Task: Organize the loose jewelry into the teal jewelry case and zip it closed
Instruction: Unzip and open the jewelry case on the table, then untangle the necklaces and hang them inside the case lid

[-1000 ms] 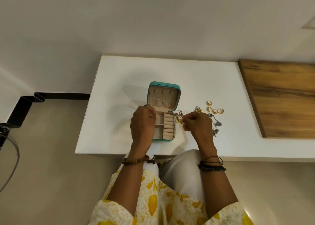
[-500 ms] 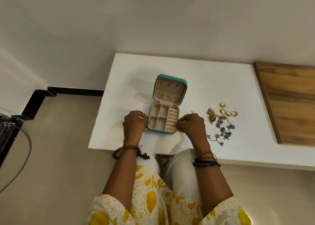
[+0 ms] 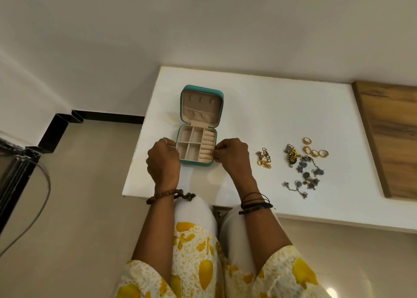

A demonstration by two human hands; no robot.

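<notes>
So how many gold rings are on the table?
4. One plain gold ring lies farthest from the person; three more sit in a row just nearer, right of the open teal case. The jewelry pile may hide others.

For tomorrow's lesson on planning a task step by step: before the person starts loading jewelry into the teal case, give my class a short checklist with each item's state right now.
1. Teal jewelry case open, lid laid back: ok.
2. Compartments and ring rolls free of items: ok.
3. Case steadied: left hand and right hand hold its two sides: ok.
4. A hand free to pick up jewelry: not ok, both are on the case.
5. Loose pieces in view on the white table: gold rings, gold chain, silver floral necklace: ok.
6. Zipper working: cannot tell.
</notes>
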